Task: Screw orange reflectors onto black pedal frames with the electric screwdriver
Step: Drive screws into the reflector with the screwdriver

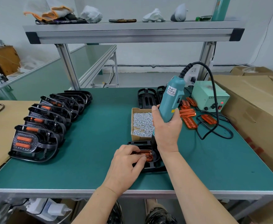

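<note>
While my right hand (pixel 166 126) grips the teal electric screwdriver (pixel 172 97) upright, its bit stands on the translucent orange rectangular reflector (pixel 144 155). The reflector is seated in one black plastic pedal frame (pixel 150 165), mid-way along the near edge of the green tabletop (pixel 92 159). My left hand (pixel 126 162) holds the reflector down, fingers bent over it.

Counts:
- One open cardboard box of silver screws (pixel 140 123), just behind the frame.
- Two bare black frames (pixel 146 99) at the far edge.
- About five loose orange reflectors (pixel 187 113) toward the right edge.
- A row of fitted frames (pixel 34 143) along the left edge, roughly seven; the rear ones overlap, so the count is uncertain.
</note>
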A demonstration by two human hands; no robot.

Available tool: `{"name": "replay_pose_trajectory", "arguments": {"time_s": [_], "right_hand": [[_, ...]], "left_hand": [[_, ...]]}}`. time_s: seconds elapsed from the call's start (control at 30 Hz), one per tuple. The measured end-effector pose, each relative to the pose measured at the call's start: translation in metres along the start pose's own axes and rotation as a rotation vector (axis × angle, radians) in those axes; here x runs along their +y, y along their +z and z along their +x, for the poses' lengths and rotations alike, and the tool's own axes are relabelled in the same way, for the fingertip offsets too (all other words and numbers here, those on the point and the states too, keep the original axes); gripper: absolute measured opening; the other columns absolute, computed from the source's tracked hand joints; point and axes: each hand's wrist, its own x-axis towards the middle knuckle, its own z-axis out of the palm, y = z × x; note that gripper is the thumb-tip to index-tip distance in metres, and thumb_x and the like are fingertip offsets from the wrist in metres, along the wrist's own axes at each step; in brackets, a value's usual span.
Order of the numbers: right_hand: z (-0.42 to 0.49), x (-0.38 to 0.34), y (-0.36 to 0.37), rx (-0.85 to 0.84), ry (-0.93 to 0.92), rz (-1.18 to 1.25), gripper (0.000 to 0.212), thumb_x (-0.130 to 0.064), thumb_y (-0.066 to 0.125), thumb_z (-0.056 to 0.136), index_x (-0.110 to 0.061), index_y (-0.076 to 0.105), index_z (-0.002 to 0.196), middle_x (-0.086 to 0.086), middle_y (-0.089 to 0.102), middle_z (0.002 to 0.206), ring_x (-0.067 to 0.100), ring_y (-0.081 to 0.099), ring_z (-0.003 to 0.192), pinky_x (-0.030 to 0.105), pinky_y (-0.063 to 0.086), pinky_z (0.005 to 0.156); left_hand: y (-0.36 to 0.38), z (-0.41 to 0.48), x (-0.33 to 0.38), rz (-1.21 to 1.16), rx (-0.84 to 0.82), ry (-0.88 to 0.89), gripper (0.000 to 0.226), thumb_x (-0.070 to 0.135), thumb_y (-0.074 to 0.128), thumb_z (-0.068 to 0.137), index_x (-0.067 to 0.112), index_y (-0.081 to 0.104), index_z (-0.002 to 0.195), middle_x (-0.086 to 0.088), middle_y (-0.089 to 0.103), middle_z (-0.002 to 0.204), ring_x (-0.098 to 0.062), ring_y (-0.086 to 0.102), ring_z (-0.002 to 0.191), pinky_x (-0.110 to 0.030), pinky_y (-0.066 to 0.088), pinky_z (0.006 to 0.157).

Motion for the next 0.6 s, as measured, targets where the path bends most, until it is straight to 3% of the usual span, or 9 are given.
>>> {"name": "replay_pose_trajectory", "arguments": {"time_s": [0.23, 0.33, 0.47, 0.6], "right_hand": [[-0.0018, 0.0004, -0.0009, -0.016, -0.006, 0.021, 0.020, -0.032, 0.074, 0.083, -0.022, 0.060, 0.091, 0.000, 0.061, 0.077, 0.013, 0.057, 0.066, 0.022, 0.049, 0.059], [-0.0022, 0.0002, -0.0004, -0.025, -0.027, 0.007, 0.020, -0.031, 0.074, 0.083, -0.019, 0.060, 0.092, 0.008, 0.063, 0.081, 0.014, 0.057, 0.067, 0.022, 0.050, 0.061], [-0.0011, 0.0002, 0.0005, -0.023, -0.018, 0.039, 0.016, -0.027, 0.074, 0.083, -0.022, 0.060, 0.090, -0.005, 0.063, 0.076, 0.013, 0.058, 0.065, 0.023, 0.049, 0.060], [0.0015, 0.0020, -0.0007, -0.036, 0.014, 0.054, 0.018, -0.028, 0.074, 0.081, -0.020, 0.059, 0.090, -0.001, 0.060, 0.072, 0.015, 0.054, 0.061, 0.024, 0.048, 0.058]], "left_hand": [[-0.0001, 0.0000, 0.0000, -0.006, -0.003, -0.003, 0.021, 0.032, 0.060, 0.092, 0.024, 0.080, 0.094, 0.007, 0.065, 0.105, -0.014, 0.054, 0.103, -0.039, 0.046, 0.093], [-0.0002, 0.0005, 0.0004, -0.013, -0.004, -0.002, 0.021, 0.031, 0.061, 0.092, 0.024, 0.080, 0.094, 0.007, 0.065, 0.105, -0.015, 0.054, 0.102, -0.040, 0.046, 0.093], [0.0000, 0.0001, 0.0011, -0.017, 0.006, -0.004, 0.023, 0.032, 0.060, 0.092, 0.024, 0.081, 0.092, 0.007, 0.065, 0.104, -0.015, 0.055, 0.101, -0.040, 0.046, 0.092], [0.0009, 0.0010, -0.0003, -0.022, 0.014, 0.004, 0.019, 0.029, 0.062, 0.092, 0.024, 0.080, 0.091, 0.007, 0.065, 0.103, -0.017, 0.055, 0.100, -0.041, 0.047, 0.090]]}}
